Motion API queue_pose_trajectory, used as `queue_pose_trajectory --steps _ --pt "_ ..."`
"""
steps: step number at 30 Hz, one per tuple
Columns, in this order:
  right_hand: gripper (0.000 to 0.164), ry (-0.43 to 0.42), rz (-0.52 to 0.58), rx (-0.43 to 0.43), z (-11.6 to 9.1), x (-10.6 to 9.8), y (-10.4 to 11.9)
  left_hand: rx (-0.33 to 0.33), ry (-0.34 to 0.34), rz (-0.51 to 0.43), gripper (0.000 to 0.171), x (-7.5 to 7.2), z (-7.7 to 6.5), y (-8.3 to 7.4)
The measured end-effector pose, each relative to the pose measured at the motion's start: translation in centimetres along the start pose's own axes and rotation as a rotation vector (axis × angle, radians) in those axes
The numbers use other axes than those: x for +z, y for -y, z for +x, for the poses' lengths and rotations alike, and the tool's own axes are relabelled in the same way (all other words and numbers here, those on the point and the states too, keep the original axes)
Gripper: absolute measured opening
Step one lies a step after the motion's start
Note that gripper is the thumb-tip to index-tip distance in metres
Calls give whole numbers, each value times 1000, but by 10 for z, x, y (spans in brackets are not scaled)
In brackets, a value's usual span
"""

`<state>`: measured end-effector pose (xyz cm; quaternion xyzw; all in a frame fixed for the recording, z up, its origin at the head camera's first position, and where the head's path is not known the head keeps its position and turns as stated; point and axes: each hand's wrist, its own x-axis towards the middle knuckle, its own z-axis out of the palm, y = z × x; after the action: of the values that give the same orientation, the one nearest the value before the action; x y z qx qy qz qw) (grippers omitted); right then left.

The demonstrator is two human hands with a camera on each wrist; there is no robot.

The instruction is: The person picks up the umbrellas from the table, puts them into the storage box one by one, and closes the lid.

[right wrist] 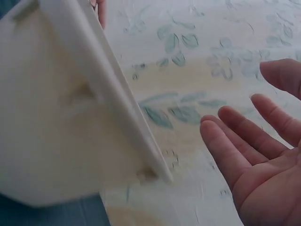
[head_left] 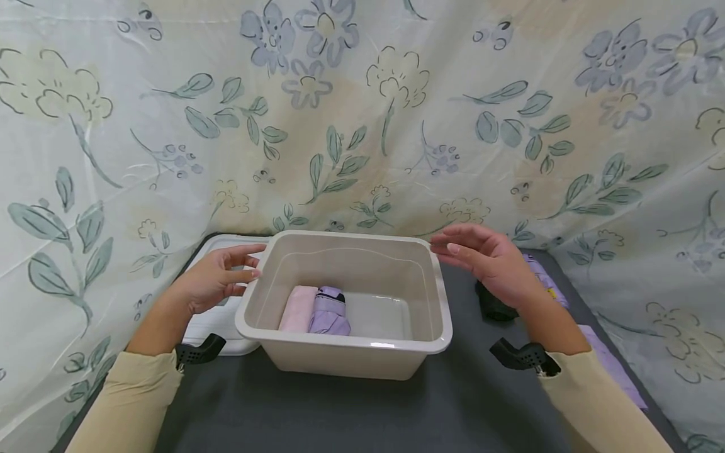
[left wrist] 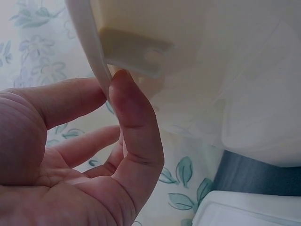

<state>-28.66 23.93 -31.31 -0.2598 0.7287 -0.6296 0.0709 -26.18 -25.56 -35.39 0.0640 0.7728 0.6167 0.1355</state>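
Observation:
A beige plastic tub point(head_left: 340, 362) stands on the dark table, tilted slightly in the head view. Inside, at its left, a pink folded bundle point(head_left: 298, 309) lies beside a purple folded umbrella point(head_left: 330, 313) with a dark strap. My left hand point(head_left: 218, 277) pinches the tub's left rim between thumb and finger, plain in the left wrist view point(left wrist: 113, 141). Near the far right corner, my right hand point(head_left: 481, 255) has its fingers loosely extended. In the right wrist view this hand point(right wrist: 263, 160) is apart from the rim and holds nothing.
A white lid point(head_left: 198, 321) lies left of the tub, partly beneath its edge. Right of my right hand are a black rolled item point(head_left: 494, 303), a purple patterned item point(head_left: 546, 280) and a flat lilac piece point(head_left: 614, 365). Floral curtain point(head_left: 340, 126) borders the table.

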Motion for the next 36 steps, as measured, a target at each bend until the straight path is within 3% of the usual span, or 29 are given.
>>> queue_pose_trajectory --steps 3,8,13,19,30,36 --pt "35 -32 11 -47 -12 -10 -5 2 4 -4 70 0 0 0" --pt "35 -119 -71 -28 -34 -25 -15 4 14 -23 71 0 -1 -2" --pt "36 -227 -196 5 -56 -42 -32 4 13 -22 70 3 -2 -4" --pt "37 -292 -407 56 -81 -62 -50 -3 5 -21 71 2 -2 -4" --pt "38 -508 -450 143 -126 -88 -81 -15 -17 -12 70 2 -1 -1" --pt "40 -636 -460 255 -155 -99 -101 -9 -9 -13 69 1 0 0"
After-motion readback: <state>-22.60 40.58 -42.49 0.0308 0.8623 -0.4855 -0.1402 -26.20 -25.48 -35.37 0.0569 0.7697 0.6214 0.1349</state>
